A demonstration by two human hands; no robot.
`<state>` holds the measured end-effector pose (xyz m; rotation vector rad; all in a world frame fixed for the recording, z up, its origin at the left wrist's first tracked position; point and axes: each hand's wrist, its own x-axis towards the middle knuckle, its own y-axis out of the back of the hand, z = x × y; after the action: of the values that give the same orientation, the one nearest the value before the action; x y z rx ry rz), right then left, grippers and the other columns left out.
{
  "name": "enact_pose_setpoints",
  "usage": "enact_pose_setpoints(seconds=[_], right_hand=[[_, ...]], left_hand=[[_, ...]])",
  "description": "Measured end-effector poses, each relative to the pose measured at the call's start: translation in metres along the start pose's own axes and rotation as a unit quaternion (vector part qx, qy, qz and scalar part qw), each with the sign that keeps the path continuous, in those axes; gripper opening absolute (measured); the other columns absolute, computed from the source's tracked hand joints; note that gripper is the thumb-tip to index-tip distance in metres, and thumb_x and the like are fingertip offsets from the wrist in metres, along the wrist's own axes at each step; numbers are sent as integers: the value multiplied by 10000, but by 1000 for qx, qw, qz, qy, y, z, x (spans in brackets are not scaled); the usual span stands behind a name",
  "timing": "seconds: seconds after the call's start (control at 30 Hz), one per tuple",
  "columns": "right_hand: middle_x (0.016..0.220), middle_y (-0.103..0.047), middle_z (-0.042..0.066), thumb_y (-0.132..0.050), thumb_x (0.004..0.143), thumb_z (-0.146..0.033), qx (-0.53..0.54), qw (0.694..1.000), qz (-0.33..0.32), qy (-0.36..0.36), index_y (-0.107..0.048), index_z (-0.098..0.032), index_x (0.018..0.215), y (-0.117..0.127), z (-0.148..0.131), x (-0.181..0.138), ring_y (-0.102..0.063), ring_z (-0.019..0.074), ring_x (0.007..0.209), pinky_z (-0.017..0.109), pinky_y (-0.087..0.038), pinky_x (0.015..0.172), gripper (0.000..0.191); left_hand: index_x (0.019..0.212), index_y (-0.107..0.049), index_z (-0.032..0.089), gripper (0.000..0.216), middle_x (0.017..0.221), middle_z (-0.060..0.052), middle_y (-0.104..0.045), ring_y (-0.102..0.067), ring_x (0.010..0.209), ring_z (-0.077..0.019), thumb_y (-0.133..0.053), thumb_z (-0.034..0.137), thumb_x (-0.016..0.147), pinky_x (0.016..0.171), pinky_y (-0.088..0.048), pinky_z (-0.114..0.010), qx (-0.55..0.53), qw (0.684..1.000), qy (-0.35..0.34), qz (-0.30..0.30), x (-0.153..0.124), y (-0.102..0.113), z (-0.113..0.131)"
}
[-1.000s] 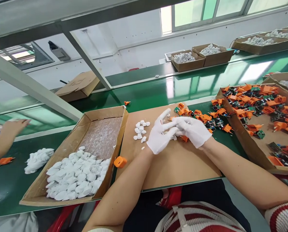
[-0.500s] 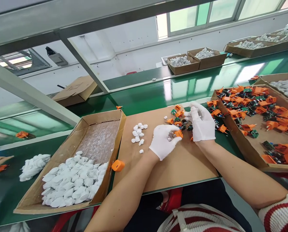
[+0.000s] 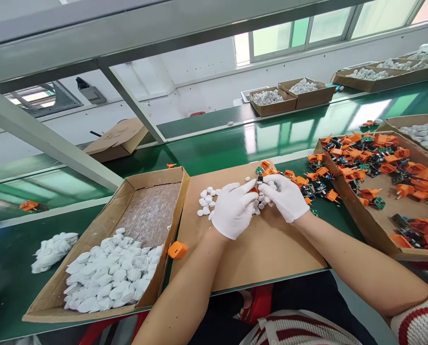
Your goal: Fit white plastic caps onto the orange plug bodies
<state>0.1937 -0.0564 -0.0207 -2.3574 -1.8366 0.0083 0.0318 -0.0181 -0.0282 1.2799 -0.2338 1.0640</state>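
Both my hands wear white gloves and meet over a brown cardboard sheet (image 3: 264,249). My left hand (image 3: 232,211) is curled with its fingers reaching toward the right hand. My right hand (image 3: 285,195) is closed on a small orange and black part (image 3: 259,181) held between the fingertips of both hands. A few small white caps (image 3: 206,200) lie on the sheet just left of my left hand. Loose orange plug parts with green circuit boards (image 3: 302,182) are scattered just beyond my right hand.
A cardboard tray (image 3: 92,249) at the left holds several white caps (image 3: 109,273). A tray (image 3: 375,211) at the right holds orange parts and boards. One orange piece (image 3: 177,249) lies by the left tray. A white heap (image 3: 52,245) sits on the green belt. Boxes stand farther back.
My right hand came back from the orange parts pile to meet the left hand. The other person's hand at the far left has left the view.
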Motion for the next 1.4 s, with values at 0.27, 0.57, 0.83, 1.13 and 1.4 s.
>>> enact_pose_setpoints(seconds=[0.27, 0.57, 0.83, 1.13, 1.4], right_hand=[[577, -441, -62, -660, 794, -566, 59, 983, -165, -57, -547, -184, 786, 1, 0, -6, -363, 69, 472, 216, -269, 442, 399], [736, -646, 7, -660, 757, -356, -237, 967, 52, 76, -736, -203, 926, -3, 7, -10, -552, 137, 635, 310, -478, 683, 240], [994, -721, 75, -528, 898, -531, -13, 999, 29, 42, -491, -227, 1396, 1, 1, -9, -497, 80, 458, 229, -398, 389, 584], [1112, -696, 81, -603, 857, -541, 23, 998, 35, 43, -558, -249, 1349, 1, 14, 0, -659, 165, 791, 308, -548, 661, 574], [850, -723, 59, -627, 828, -539, -31, 997, 65, 5, -712, -183, 1068, 3, 4, -3, -516, 95, 500, 246, -440, 456, 438]], left_hand=[[1156, -663, 202, 421, 1192, -108, -664, -656, 1022, -250, -712, 374, 775, 853, -545, -384, -410, 856, 314, -9, 9, 13, 14], [1251, -643, 196, 514, 1240, -103, -660, -588, 1175, -299, -751, 257, 752, 979, -496, -414, -488, 784, 382, -33, 12, 8, 17], [1219, -650, 201, 394, 1204, -99, -679, -604, 1180, -229, -696, 285, 836, 985, -495, -340, -645, 628, 428, 76, 7, 4, -15], [1130, -689, 157, 271, 1229, -101, -668, -621, 1151, -205, -645, 195, 866, 1010, -495, -325, -665, 602, 441, 46, 6, 5, -12], [1156, -687, 192, 411, 1266, -86, -658, -569, 1236, -232, -762, 175, 752, 1128, -399, -393, -608, 667, 427, 59, 4, 5, -10]])
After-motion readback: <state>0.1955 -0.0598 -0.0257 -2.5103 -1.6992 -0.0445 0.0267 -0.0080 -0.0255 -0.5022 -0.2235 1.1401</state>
